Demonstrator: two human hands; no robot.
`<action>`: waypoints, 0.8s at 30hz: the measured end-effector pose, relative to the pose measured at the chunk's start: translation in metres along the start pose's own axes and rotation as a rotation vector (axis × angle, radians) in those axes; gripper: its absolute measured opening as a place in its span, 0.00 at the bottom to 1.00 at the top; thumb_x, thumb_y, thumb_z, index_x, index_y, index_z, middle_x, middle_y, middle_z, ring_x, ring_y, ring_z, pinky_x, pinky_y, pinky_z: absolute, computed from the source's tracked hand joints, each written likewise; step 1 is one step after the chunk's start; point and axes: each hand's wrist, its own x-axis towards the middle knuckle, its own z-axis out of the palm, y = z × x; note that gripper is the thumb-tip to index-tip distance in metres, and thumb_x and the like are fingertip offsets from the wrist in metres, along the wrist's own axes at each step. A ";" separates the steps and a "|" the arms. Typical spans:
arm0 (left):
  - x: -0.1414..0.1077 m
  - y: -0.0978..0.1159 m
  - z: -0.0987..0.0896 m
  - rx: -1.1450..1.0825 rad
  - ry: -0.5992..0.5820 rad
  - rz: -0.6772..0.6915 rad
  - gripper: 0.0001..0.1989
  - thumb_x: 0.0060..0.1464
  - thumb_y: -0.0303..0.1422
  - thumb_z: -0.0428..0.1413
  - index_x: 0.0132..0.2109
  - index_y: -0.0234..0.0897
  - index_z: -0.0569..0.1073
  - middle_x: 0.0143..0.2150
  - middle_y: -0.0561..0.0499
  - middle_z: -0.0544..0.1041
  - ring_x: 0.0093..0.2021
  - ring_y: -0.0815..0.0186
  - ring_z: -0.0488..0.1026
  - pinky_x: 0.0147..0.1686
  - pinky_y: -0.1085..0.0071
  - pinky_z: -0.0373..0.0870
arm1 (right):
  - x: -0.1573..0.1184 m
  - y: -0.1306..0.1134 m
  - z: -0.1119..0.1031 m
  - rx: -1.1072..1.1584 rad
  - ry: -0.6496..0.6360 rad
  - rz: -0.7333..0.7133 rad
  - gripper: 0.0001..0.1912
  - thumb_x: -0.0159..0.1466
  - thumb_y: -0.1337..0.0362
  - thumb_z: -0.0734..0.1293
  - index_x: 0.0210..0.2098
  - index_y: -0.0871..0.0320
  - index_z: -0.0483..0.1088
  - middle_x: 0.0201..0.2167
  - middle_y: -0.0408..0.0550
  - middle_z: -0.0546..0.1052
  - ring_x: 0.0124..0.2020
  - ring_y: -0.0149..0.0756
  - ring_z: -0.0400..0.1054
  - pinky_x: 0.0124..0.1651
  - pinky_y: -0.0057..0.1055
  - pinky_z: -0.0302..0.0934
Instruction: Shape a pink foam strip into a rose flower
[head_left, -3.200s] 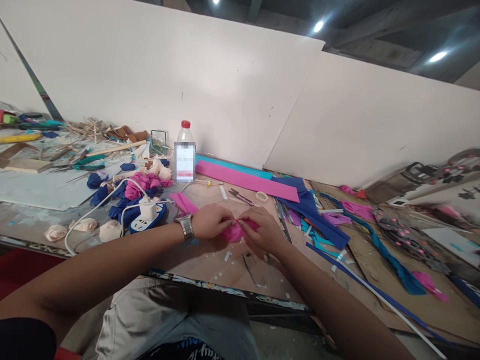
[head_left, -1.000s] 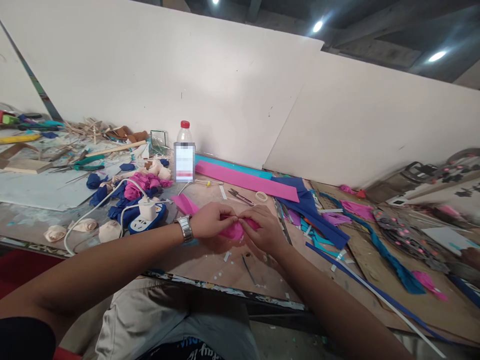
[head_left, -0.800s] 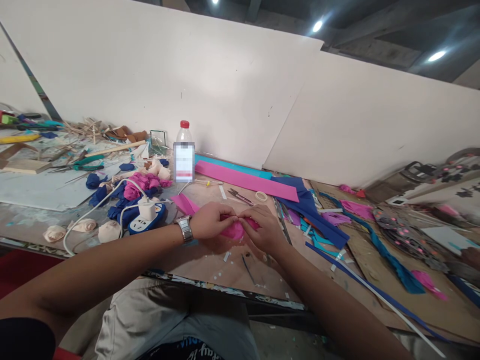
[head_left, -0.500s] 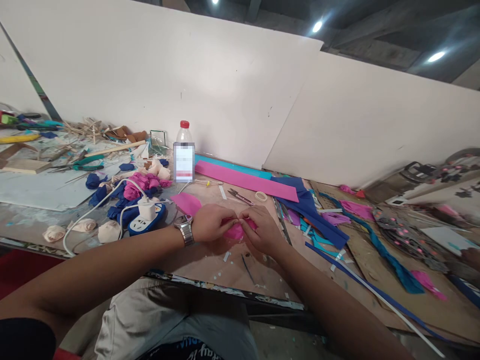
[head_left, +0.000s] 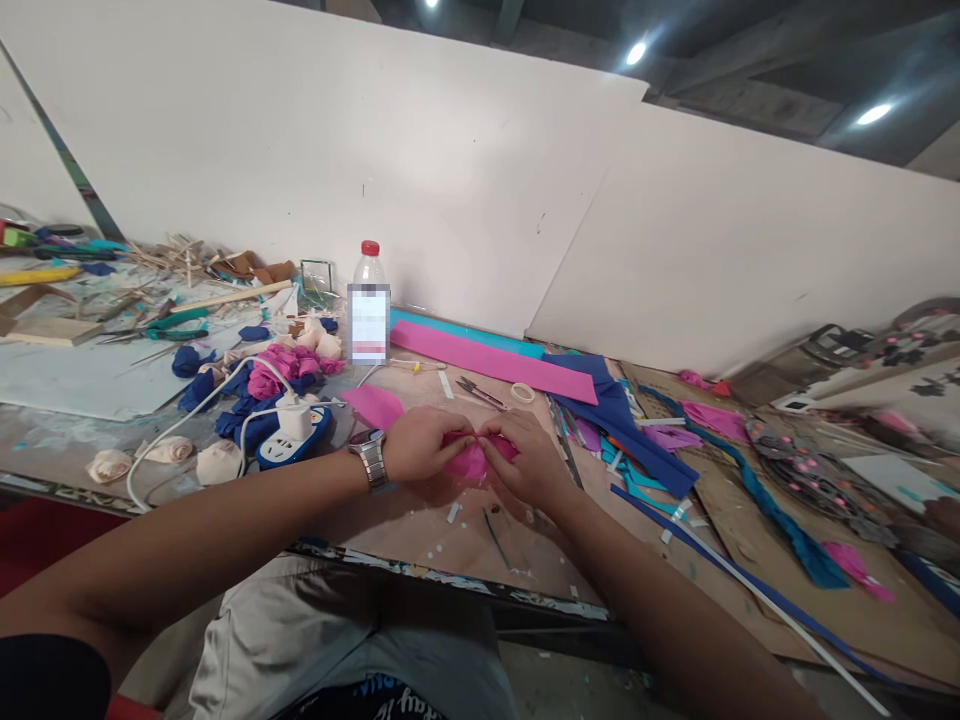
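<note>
Between my hands is a small pink piece [head_left: 468, 462] of thin paper or fabric, held just above the table. My left hand [head_left: 426, 445], with a metal watch on the wrist, pinches its left side. From the right, my right hand [head_left: 523, 455] pinches the same piece, and the fingertips of both hands meet at its top. A loose pink petal-shaped piece [head_left: 375, 407] lies behind my left wrist. Small snips [head_left: 482, 394] and a ring of tape [head_left: 523, 393] rest beyond my hands.
A power strip [head_left: 289, 445] with a white cable lies left, beside blue, pink and cream crumpled pieces. A phone [head_left: 368, 325] leans on a red-capped bottle [head_left: 369, 264]. Folded pink [head_left: 495, 365] and blue sheets [head_left: 615, 400] lie behind. Another person's hand [head_left: 941, 515] shows far right.
My fingertips have shifted slightly on the pink piece, and a little more pink shows beside the right fingers. The rest looks the same.
</note>
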 end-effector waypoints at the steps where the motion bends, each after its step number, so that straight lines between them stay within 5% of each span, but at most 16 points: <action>1: 0.000 0.000 0.000 0.011 0.000 0.000 0.16 0.66 0.43 0.49 0.41 0.42 0.79 0.37 0.52 0.82 0.36 0.65 0.74 0.35 0.70 0.60 | 0.000 -0.001 0.000 0.000 -0.004 0.001 0.03 0.67 0.64 0.65 0.36 0.54 0.70 0.34 0.47 0.77 0.40 0.41 0.69 0.46 0.40 0.59; 24: 0.002 -0.001 -0.002 0.082 -0.043 -0.032 0.17 0.65 0.44 0.50 0.41 0.44 0.81 0.34 0.51 0.82 0.32 0.65 0.73 0.32 0.69 0.56 | 0.000 0.002 -0.003 0.015 -0.030 0.029 0.04 0.67 0.63 0.65 0.35 0.55 0.70 0.34 0.48 0.77 0.39 0.41 0.69 0.45 0.40 0.59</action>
